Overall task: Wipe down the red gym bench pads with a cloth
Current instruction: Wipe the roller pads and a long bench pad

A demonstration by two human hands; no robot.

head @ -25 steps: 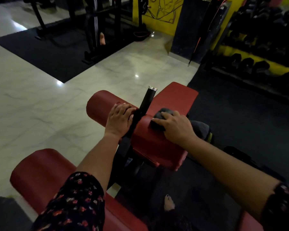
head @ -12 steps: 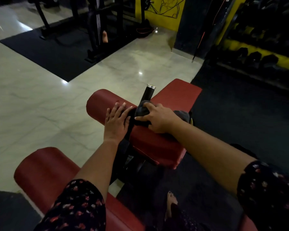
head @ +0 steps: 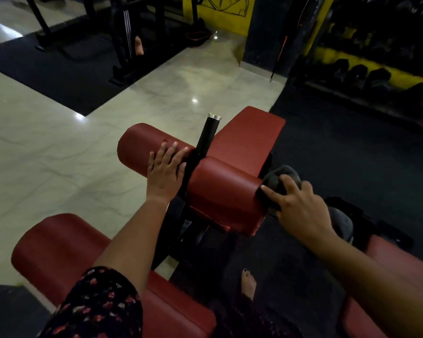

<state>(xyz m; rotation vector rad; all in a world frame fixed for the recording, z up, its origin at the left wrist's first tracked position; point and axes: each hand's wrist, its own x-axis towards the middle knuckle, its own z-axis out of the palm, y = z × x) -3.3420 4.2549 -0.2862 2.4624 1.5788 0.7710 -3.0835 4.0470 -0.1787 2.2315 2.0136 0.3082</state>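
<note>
My right hand [head: 300,211] grips the grey cloth [head: 282,176] at the red roller pad [head: 225,189] end, my left hand [head: 165,175] rests straight-fingered on the neighbouring pad [head: 139,147], and I risk sweeping the cloth off the edge beyond my fingertips, missing the end face.

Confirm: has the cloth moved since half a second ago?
Yes. The cloth, held by the right hand, has slid right, away from the black post, to the roller pad's right end.

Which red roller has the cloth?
The upper right roller: the right hand holds the grey cloth at its end. The upper left roller bears only the left hand.
</note>
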